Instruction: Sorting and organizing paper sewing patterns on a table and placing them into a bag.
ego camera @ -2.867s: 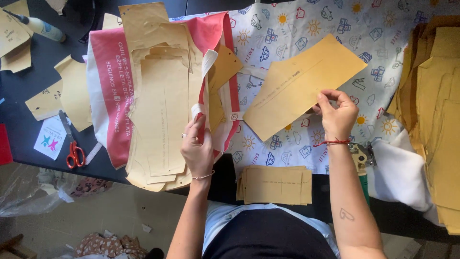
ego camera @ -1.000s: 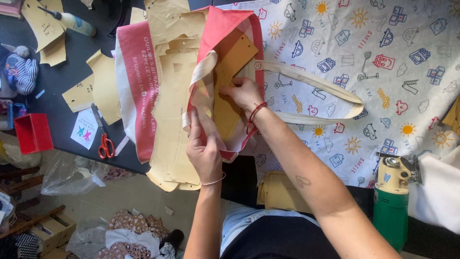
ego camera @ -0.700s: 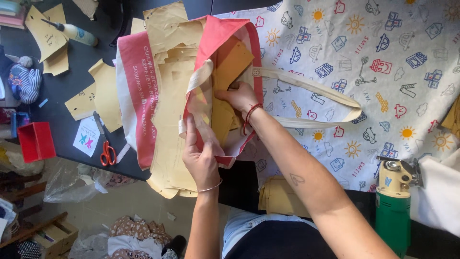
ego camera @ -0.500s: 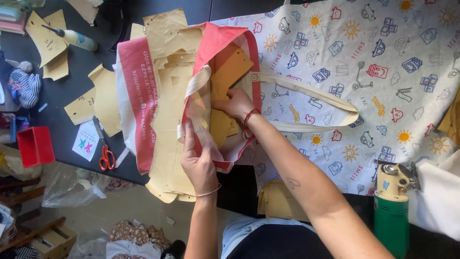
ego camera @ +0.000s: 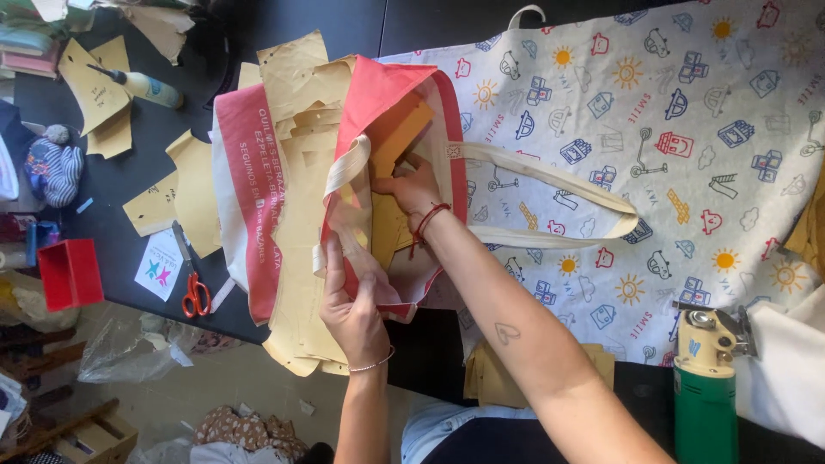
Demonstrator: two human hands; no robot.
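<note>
— Middle of the frame: the red-and-cream cloth tote bag (ego camera: 391, 185) lies on its side on the dark surface (ego camera: 284, 21), mouth facing right. What's the left hand (ego camera: 354, 302) doing?

— Fingers closed on the bag's lower rim, pinching the fabric and lifting it. It looks like that keeps the mouth gaping so the other arm can get in.

— And the right hand (ego camera: 412, 185)?

— Reaching into the opening up to the red string bracelet on the wrist, fingers curled on a tan cardboard pattern piece (ego camera: 397, 137) that pokes out near the top of the mouth. Gripping it, I'd say, though the fingertips are partly hidden by the bag's edge.

— The cream straps (ego camera: 550, 202) trail off to the right?

— Yes, flopped flat over the white printed fabric with little cars, suns and houses (ego camera: 687, 120), so they stay out of the opening.

— What's under the bag?

— A stack of manila paper pattern sheets (ego camera: 296, 258), spilling over the surface's lower edge.

— Anything else around?

— Red-handled scissors (ego camera: 195, 292) and a red plastic box (ego camera: 69, 273) at left, well apart from both hands; a green canister (ego camera: 705, 395) stands at lower right.
</note>
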